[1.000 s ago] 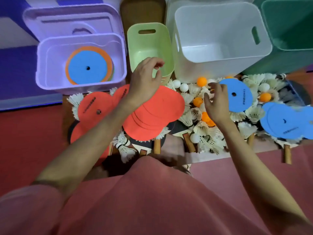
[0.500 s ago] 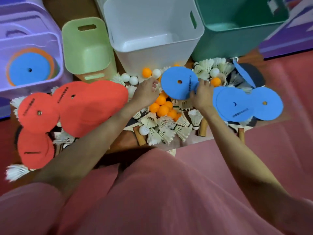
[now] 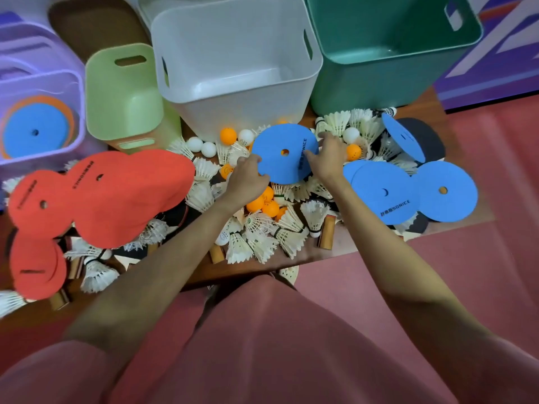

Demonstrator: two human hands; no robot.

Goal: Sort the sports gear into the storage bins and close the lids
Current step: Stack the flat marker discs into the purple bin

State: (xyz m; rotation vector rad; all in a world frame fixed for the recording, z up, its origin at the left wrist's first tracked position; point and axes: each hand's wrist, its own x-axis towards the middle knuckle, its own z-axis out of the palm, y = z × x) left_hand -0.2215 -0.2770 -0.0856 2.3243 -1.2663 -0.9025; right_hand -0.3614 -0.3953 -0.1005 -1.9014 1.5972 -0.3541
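At the centre of the frame both hands hold one blue disc above the pile of shuttlecocks and orange balls; the left hand pinches its lower left edge, fingers pressed together, and the right hand grips its right edge, thumb on top and fingers partly hidden beyond. More blue discs lie at right; red discs overlap at left. Along the top stand the purple bin, with a blue disc over orange ones inside, the light green bin, the white bin and the dark green bin, all open.
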